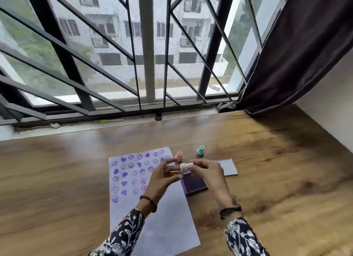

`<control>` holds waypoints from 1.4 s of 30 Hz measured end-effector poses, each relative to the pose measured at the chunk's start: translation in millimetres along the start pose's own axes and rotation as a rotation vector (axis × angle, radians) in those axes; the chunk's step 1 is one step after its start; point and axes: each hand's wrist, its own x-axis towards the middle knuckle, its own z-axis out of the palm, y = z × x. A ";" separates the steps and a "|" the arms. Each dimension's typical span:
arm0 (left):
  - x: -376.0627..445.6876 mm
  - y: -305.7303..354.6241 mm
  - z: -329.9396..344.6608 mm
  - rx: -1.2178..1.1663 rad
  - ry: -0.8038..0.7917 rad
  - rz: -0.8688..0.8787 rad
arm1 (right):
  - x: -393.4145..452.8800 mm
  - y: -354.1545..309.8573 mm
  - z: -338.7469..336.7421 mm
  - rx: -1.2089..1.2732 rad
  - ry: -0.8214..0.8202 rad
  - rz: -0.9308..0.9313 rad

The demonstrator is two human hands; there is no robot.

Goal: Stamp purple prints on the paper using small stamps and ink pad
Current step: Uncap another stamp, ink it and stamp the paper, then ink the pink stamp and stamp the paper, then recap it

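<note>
A white sheet of paper [162,223] lies on the wooden table, its upper half covered with purple heart and smiley prints. To its right sits the open purple ink pad [194,186], with its grey lid [228,167] lying further right. My right hand [207,172] holds a small white stamp [185,167] above the pad's far edge. My left hand [164,176] hovers over the paper with fingers apart, its fingertips close to the white stamp. A pink stamp [179,156] and a teal stamp [200,151] stand upright behind the hands.
The wooden table [277,189] runs up to a barred window at the back. A dark curtain [298,55] hangs at the right. A small dark cap [158,116] sits on the window sill.
</note>
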 end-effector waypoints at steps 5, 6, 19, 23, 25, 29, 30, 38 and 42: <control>31.5 -14.2 -6.9 0.607 0.239 0.158 | 51.0 6.4 -1.0 -0.568 0.103 -0.155; 38.1 -15.9 -9.5 0.708 0.264 0.180 | 57.5 8.8 -0.2 -0.621 0.109 -0.172; 71.4 -30.7 -12.2 0.994 0.252 0.204 | 77.1 33.5 5.3 -0.877 0.135 -0.348; 65.0 -23.5 -8.3 1.026 0.272 0.229 | 60.4 21.5 9.1 -0.735 0.135 -0.406; 57.7 -16.4 -6.2 1.038 0.311 0.273 | 47.3 13.6 14.1 -0.590 0.071 -0.375; 35.1 2.3 -0.1 1.051 0.338 0.368 | 24.9 3.5 19.7 -0.410 -0.045 -0.281; 28.4 7.7 0.4 1.025 0.345 0.377 | 20.5 0.6 18.9 -0.344 -0.034 -0.259; -20.2 44.7 9.3 0.091 0.175 0.131 | -17.4 -21.3 13.6 0.403 -0.101 -0.066; -35.6 54.0 19.1 -0.010 0.163 0.160 | -32.3 -20.1 12.3 0.443 -0.102 -0.040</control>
